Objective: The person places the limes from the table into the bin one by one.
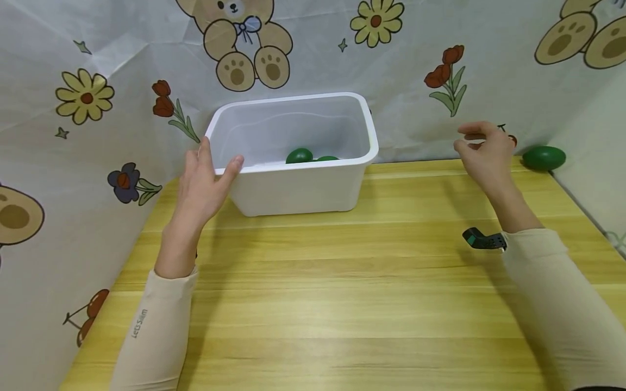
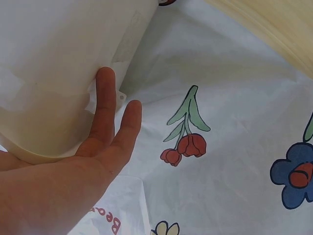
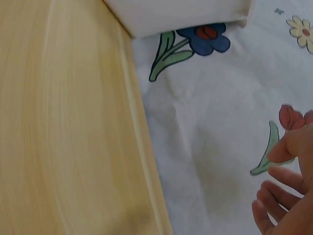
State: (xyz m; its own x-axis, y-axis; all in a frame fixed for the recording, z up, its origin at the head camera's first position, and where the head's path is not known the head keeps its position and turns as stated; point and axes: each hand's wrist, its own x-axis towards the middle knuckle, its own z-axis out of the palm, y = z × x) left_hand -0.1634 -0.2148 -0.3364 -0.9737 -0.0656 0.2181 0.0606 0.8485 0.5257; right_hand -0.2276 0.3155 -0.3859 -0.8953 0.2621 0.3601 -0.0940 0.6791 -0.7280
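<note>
Against the back cloth stands a white plastic bin [image 1: 298,187], with two smooth dark green rounded things inside; one [image 1: 299,156] shows more fully above the front rim. My left hand [image 1: 200,182] rests at the bin's near left corner, its thumb over the rim. In the left wrist view, two straight fingers [image 2: 105,98] lie along the outer wall. My right hand [image 1: 486,155] hovers over the table's back right with loosely bent fingers and nothing between them. A similar green oval thing [image 1: 544,158] lies just right of it, in the back corner.
The wooden table [image 1: 337,298] meets a cloth backdrop [image 1: 313,70] printed with bears and flowers at its back and sides. A black wrist device [image 1: 483,239] juts out from my right cuff.
</note>
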